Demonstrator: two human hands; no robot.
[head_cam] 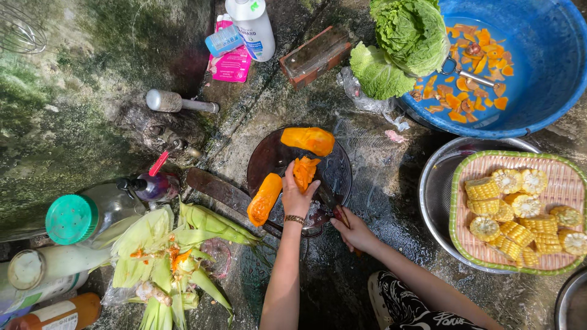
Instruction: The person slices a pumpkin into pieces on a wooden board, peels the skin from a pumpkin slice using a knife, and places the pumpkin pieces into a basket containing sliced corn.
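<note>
Left hand (298, 194) grips pumpkin slices (304, 172), right hand (353, 231) clutches knife (333, 208); two chunks (308, 140) uncut, corn (520, 217) done.

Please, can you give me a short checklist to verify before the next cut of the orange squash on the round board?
1. Left hand holds the squash slices steady on the round board: ok.
2. Right hand grips the knife handle: ok; the blade is mostly hidden, so its edge direction: cannot tell.
3. Left fingers away from the blade: cannot tell.
4. Board sits flat on the wet ground: cannot tell.
5. Two large squash pieces crowd the board: not ok.
6. Big cleaver lies beside the board, near the left forearm: not ok.
</note>
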